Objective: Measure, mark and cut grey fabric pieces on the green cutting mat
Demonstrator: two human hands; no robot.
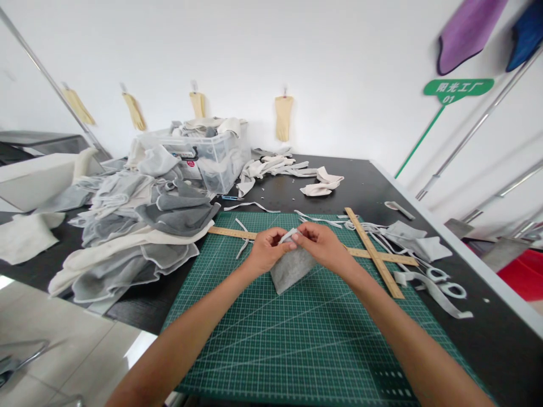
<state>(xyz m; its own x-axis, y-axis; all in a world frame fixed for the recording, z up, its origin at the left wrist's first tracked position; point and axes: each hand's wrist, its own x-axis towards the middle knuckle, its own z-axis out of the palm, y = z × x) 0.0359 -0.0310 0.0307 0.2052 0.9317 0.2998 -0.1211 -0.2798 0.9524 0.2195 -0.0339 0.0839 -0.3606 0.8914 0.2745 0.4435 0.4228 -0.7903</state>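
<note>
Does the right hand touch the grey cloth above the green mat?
Touching: the head view shows the right hand pinching the cloth near its top.

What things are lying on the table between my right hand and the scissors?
In the head view, two crossed wooden rulers lie between your right hand and the scissors; a pale fabric strip lies right by the scissors' handles.

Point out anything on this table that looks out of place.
A fabric strip lies across the scissors, partly hiding them. The bin is heaped above its rim, and cloths sprawl untidily beside it. I see no clear damage.
</note>
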